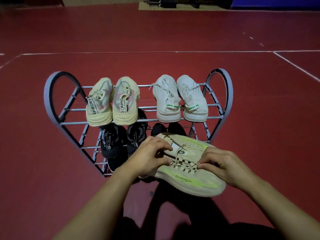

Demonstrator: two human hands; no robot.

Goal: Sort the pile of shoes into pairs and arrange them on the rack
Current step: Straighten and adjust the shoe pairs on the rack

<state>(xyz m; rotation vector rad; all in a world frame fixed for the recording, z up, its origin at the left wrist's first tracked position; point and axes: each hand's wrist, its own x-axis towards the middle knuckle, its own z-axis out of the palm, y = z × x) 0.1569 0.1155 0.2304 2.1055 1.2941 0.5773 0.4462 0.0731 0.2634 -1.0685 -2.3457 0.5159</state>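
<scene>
A beige sneaker with neon-green streaks (192,172) is held in front of the grey metal shoe rack (52,94). My left hand (149,157) grips its heel and tongue end, fingers curled over the collar. My right hand (220,164) pinches the laces near the middle of the shoe. On the rack's top shelf stand a yellow-beige pair (112,103) at the left and a white pair with green tabs (180,99) at the right. A black pair (119,141) sits on the lower shelf, and two more black shoes (173,129) show behind the held sneaker, partly hidden.
The rack stands on a red sports floor (155,35) with white court lines. My dark-clothed legs (173,227) fill the bottom of the view. Chairs and dark objects (173,2) stand far away at the top edge.
</scene>
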